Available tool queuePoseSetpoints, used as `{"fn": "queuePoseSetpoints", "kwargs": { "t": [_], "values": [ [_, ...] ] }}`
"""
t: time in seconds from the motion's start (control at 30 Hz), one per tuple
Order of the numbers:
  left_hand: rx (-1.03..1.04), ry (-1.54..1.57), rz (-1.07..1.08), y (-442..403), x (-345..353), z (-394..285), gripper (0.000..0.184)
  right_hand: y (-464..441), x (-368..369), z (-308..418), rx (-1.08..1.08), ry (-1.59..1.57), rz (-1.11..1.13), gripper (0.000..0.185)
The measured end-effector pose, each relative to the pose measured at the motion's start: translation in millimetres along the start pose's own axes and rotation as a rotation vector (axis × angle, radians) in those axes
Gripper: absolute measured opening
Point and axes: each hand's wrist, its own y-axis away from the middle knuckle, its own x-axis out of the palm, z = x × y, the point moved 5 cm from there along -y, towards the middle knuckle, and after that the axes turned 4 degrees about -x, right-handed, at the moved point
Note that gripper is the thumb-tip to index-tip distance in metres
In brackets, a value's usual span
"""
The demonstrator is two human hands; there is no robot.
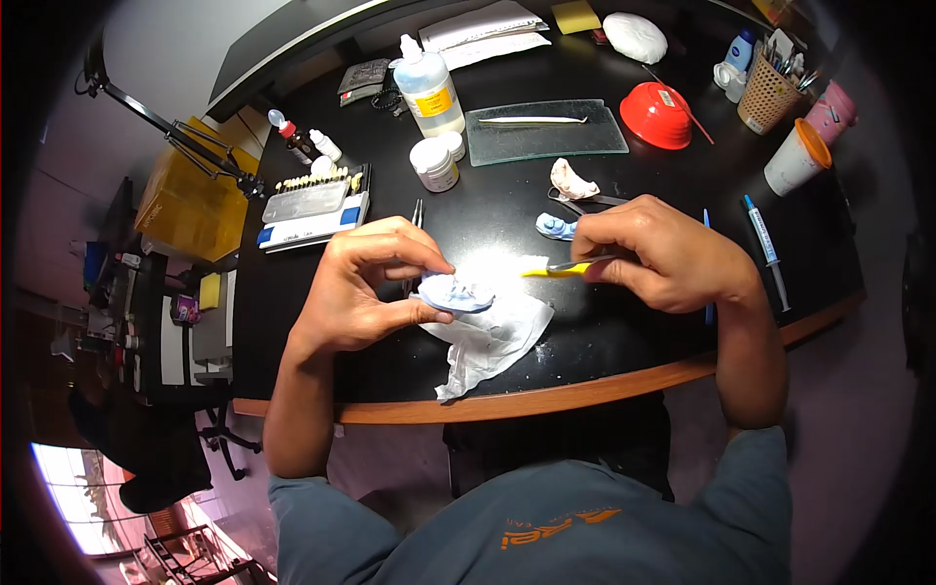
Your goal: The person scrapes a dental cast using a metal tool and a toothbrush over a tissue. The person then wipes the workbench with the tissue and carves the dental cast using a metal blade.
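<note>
Centrally: pale blue cast, one, left hand's thumb and fingers clamped on its rim, above crumpled white tissue. Right hand, closed around one yellow tool, end towards the cast, open gap between. Tissue's lowest corner: just beside the wooden front edge. Second blue cast: partly behind the right hand. Glass slab: farther back, well apart from both hands.

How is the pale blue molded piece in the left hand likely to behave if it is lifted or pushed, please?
The pale blue molded piece is probably stiff, as it shows no obvious sag in the left hand. It seems fairly light, since a thumb-and-finger pinch supports it. Its small, uneven bumps might chip if knocked.
</note>
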Motion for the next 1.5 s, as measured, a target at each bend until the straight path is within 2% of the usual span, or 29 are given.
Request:
{"fn": "queuePoseSetpoints", "kwargs": {
  "t": [0.1,0.2,0.3,0.33,0.47,0.5,0.57,0.63,0.7,0.8,0.83,0.9,0.97,1.03,1.13,1.2,1.3,1.4,1.5],
  "values": [
    [0.018,-0.012,0.056,-1.2,6.1,1.8,0.041,-8.3,15.8,11.4,-0.116,-0.198,-0.023,0.011],
    [0.117,-0.032,0.125,-3.5,8.6,0.4,0.040,-12.5,30.5,1.1,-0.144,-0.139,-0.007,0.008],
    [0.182,0.039,0.147,-2.7,5.4,-0.1,0.039,-8.7,12.5,-9.2,-0.046,-0.017,-0.063,0.010],
    [0.187,0.031,0.138,-3.4,4.1,-1.7,0.038,-8.6,9.6,-13.3,0.019,-0.122,-0.009,0.020],
    [0.191,0.027,0.123,-5.7,5.3,9.1,0.037,-14.3,29.8,4.3,-0.136,-0.227,-0.004,0.019],
    [0.202,0.013,0.119,-5.9,6.8,9.9,0.037,-18.4,37.1,5.7,-0.133,-0.136,0.047,0.019],
    [0.223,-0.012,0.122,-7.0,10.1,11.0,0.037,-18.6,34.8,-1.3,-0.152,0.024,-0.040,0.017],
    [0.195,0.020,0.131,-8.0,11.1,12.0,0.036,-12.9,23.9,-7.0,-0.058,0.123,-0.016,0.018],
    [0.165,0.049,0.131,-7.7,11.7,12.3,0.036,-13.1,18.6,-3.9,-0.013,-0.022,-0.034,0.012],
    [0.172,0.007,0.146,-8.4,14.9,8.9,0.034,-18.5,33.8,11.9,-0.191,-0.137,-0.041,0.013],
    [0.181,-0.001,0.140,-8.5,15.2,9.1,0.034,-20.8,41.1,9.9,-0.143,-0.112,0.015,0.010],
    [0.199,-0.015,0.136,-8.4,16.1,10.1,0.034,-18.6,34.4,3.1,-0.076,-0.069,-0.018,0.007],
    [0.197,0.033,0.141,-9.3,12.8,13.5,0.036,-9.6,20.8,-5.2,-0.018,0.110,-0.007,0.009],
    [0.149,0.055,0.111,-8.9,9.6,12.6,0.037,-3.9,8.4,-8.5,0.064,0.064,0.057,0.009],
    [0.004,0.092,0.052,-5.4,5.1,9.8,0.040,5.7,4.0,-13.2,0.085,0.128,0.094,0.007],
    [-0.005,0.069,0.025,-5.2,2.9,6.4,0.040,6.9,3.9,-12.3,0.162,0.205,0.133,0.009],
    [-0.006,0.072,0.001,-4.9,2.2,7.6,0.039,11.0,1.2,-14.6,0.136,0.266,0.061,0.010],
    [-0.005,0.053,-0.011,-5.2,1.7,9.0,0.041,13.6,-3.0,-13.1,0.260,0.270,0.102,0.014],
    [-0.015,0.035,-0.012,-5.1,2.6,7.7,0.042,16.3,0.5,-18.0,0.238,0.325,0.086,0.013]
  ]
}}
